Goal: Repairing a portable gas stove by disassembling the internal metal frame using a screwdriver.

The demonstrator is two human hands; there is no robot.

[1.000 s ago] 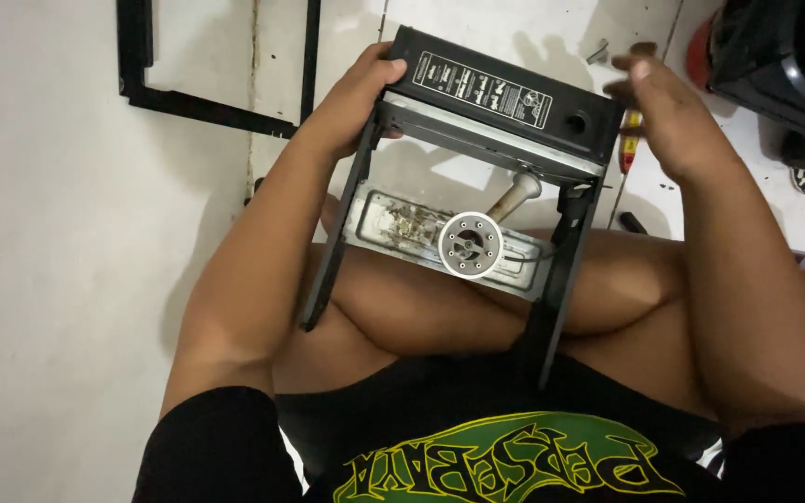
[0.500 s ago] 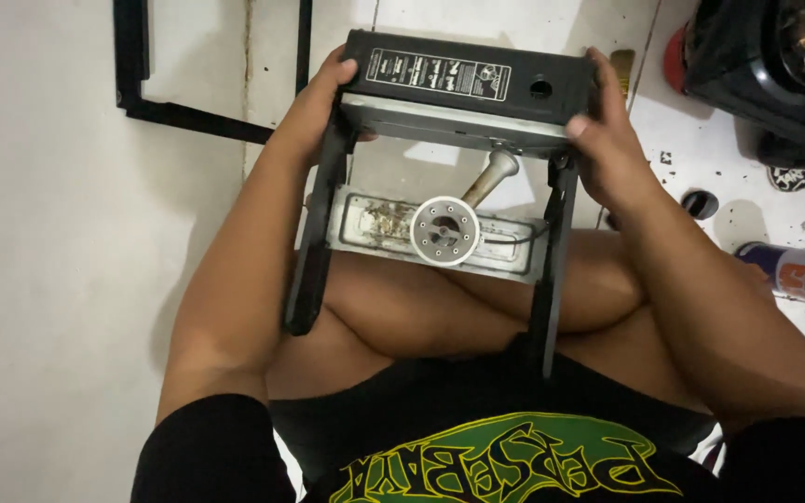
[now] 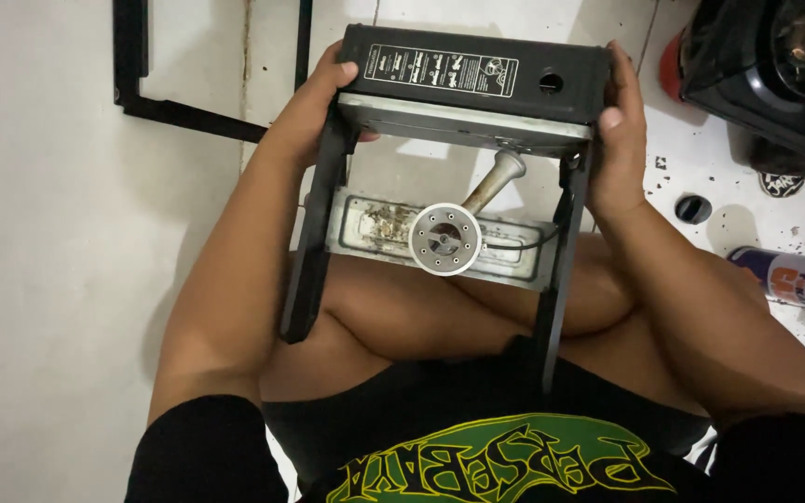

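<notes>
Stove frame (image 3: 458,93) — shifted slightly right | left hand (image 3: 314,102), right hand (image 3: 619,140) still gripping

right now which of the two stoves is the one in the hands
The stripped black stove frame over the lap, gripped at its far corners by the left hand and right hand. The other stove sits untouched on the floor at upper right.

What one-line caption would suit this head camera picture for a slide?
Seated cross-legged on a tiled floor, a person grips a stripped black stove frame with left hand and right hand.
</notes>
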